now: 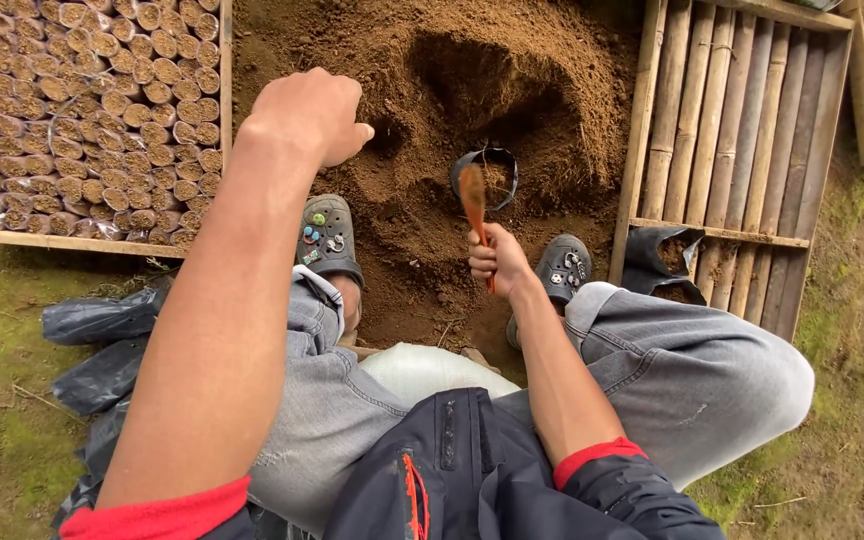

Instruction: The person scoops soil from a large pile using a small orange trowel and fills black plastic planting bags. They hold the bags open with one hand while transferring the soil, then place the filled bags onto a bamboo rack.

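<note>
Outdoors, soil heap between trays. Right hand grip clenched on orange scoop over small black bag; left hand fisted, holding nothing visible.

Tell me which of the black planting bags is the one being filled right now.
The open black bag standing in the soil pile, just beyond the orange scoop in the right hand. The other black bags lie against the bamboo tray.

Our left hand reaches forward, arm outstretched, fingers curled under; our right hand sits lower, fist closed, forearm bent.
</note>
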